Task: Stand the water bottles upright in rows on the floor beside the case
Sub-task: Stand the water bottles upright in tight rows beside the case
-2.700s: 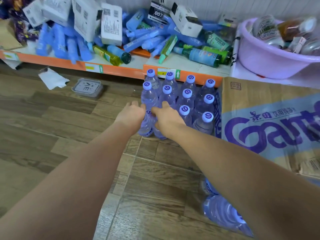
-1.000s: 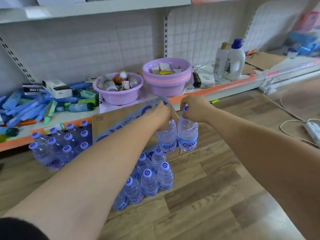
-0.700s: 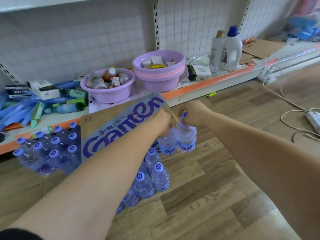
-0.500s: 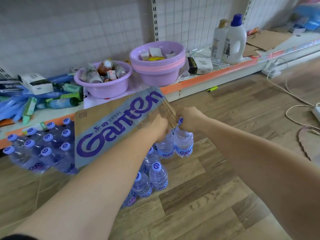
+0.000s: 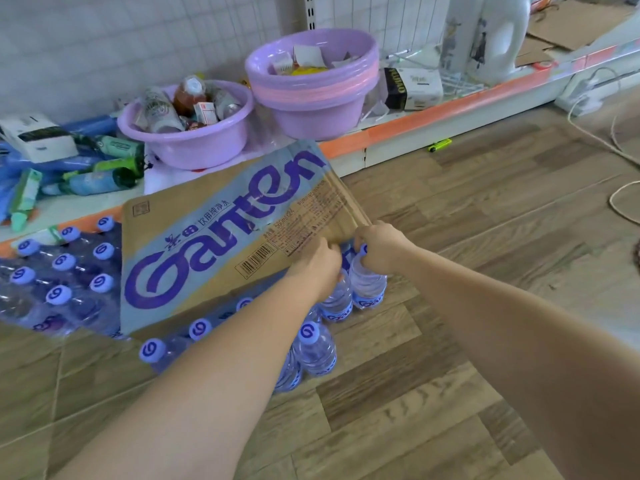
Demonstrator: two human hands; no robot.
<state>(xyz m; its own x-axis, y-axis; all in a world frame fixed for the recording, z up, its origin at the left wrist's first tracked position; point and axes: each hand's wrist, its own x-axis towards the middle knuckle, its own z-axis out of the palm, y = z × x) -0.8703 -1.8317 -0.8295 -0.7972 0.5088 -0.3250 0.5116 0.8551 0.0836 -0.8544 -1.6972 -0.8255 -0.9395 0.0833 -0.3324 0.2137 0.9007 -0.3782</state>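
At far left a finished block of bottles (image 5: 62,271) stands upright in rows on the floor (image 5: 485,202), between the shelf (image 5: 415,118) and the viewer, just beside the case (image 5: 221,233). The case sits tilted, and its near edge overhangs the caps of a second group. The front row of bottles (image 5: 313,351) stands in the open just beside it.

The left grip (image 5: 317,268) is clenched round the neck of the left bottle (image 5: 335,304), with the cap hidden under the fingers. Just beside it, the right grip (image 5: 379,245) is clenched round the neck of the right bottle (image 5: 367,289), whose cap peeps out between the fingers. Both bottles are upright and side by side at the far end of that near group. Whether their bases meet the floor I cannot tell.

To do this step well, I judge, both bottles should go straight down with their bases flat on the boards, tucked against the neighbouring bottle so the row runs true. The fingers should loosen only once each bottle bears its own weight. They should then lift straight up, so the knuckles neither catch the case edge nor topple the neighbours.
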